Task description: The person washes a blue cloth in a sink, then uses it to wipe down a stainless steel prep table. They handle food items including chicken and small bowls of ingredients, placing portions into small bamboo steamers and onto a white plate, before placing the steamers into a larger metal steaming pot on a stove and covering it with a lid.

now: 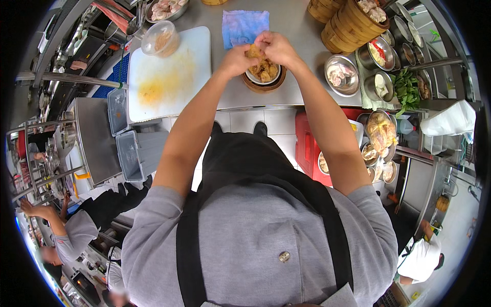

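Note:
On the steel counter, a white bowl (264,81) of brown, sauced food pieces (264,72) sits inside a round bamboo steamer basket (264,89). Over the bowl's far left side, my left hand (237,60) grips a golden-brown food piece (253,53) between thumb and fingers. My right hand (277,48) is just right of that piece, fingers bent in and touching or nearly touching it; whether it also grips it I cannot tell. Beyond both hands lies a folded blue cloth (244,26). A stained white cutting board (168,76) is to the left.
A clear plastic tub (160,38) stands on the board. Stacked bamboo steamers (351,28), a steel bowl of pale food (342,75) and leafy greens (405,89) are at right. A red container (307,142) is below the counter. Other people work at the lower left and right.

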Demonstrator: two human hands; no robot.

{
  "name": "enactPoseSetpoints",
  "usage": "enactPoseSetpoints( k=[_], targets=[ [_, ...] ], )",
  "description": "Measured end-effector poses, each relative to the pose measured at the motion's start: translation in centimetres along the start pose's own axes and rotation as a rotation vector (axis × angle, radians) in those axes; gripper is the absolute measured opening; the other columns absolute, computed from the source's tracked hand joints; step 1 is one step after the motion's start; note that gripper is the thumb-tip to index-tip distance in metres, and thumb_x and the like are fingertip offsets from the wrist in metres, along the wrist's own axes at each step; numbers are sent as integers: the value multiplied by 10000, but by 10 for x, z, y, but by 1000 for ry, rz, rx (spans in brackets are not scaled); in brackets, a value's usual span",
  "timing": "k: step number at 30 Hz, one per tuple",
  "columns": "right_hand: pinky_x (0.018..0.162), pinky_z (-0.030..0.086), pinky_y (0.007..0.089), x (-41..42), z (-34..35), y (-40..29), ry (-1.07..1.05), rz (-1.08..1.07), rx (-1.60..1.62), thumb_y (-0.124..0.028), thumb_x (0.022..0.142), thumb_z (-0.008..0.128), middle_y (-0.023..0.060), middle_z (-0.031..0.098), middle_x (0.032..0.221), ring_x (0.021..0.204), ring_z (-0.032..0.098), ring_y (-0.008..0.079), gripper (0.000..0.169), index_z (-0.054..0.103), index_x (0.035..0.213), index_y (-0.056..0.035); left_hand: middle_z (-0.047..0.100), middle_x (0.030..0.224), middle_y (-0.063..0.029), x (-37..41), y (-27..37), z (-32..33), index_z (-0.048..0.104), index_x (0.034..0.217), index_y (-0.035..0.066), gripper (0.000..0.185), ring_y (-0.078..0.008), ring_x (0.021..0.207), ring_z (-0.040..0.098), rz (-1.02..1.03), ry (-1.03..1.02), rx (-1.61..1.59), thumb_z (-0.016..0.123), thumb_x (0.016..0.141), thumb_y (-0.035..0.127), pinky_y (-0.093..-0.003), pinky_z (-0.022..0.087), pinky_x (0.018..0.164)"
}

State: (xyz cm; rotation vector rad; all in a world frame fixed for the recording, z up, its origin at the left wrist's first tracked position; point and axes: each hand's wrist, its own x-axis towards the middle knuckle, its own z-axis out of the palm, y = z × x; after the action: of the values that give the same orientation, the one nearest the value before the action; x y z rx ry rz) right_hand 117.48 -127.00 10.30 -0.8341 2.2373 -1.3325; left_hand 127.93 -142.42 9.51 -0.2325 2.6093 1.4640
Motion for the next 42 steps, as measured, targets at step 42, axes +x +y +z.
enactPoseSetpoints(
  k=[42],
  targets=[
    [630,477,251,-169,27,-1,712,326,124,-67,928,625,49,719,841,693,603,86,82,678,967,-18,637,1206,-135,6,-14,-19,568,1241,-2,309,-272,1082,662,-61,-365,-1270,634,970,131,-433,581,878]
  ],
)
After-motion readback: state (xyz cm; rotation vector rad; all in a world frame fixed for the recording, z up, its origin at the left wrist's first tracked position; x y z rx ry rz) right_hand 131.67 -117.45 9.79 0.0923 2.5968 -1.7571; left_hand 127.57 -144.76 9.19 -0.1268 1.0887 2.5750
